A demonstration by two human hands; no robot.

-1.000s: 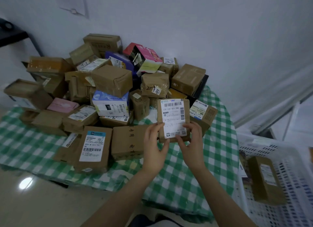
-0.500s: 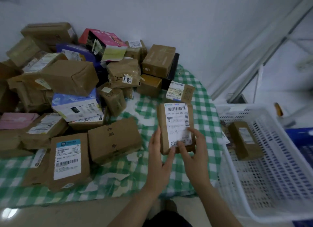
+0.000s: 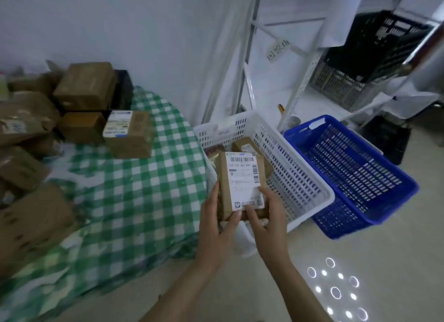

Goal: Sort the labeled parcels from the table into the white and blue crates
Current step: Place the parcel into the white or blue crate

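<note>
A small brown parcel (image 3: 240,175) with a white barcode label faces me, held upright over the near left corner of the white crate (image 3: 298,175). My left hand (image 3: 217,222) grips its lower left edge, thumb on the front. My right hand (image 3: 266,213) grips its lower right corner, thumb on the label. Another labeled brown parcel (image 3: 245,146) lies inside the white crate, partly hidden behind the held one. The blue crate (image 3: 355,175) stands to the right of the white one, with nothing visible in it.
The table with a green checked cloth (image 3: 134,201) is at left, with several brown parcels piled along its left and back, one labeled box (image 3: 128,133) nearest the crates. A white metal shelf frame (image 3: 298,91) and a black crate (image 3: 370,62) stand behind the crates.
The view has swung right from the parcel pile to the crates. Both hands have carried the labeled parcel off the table to above the white crate's near corner.
</note>
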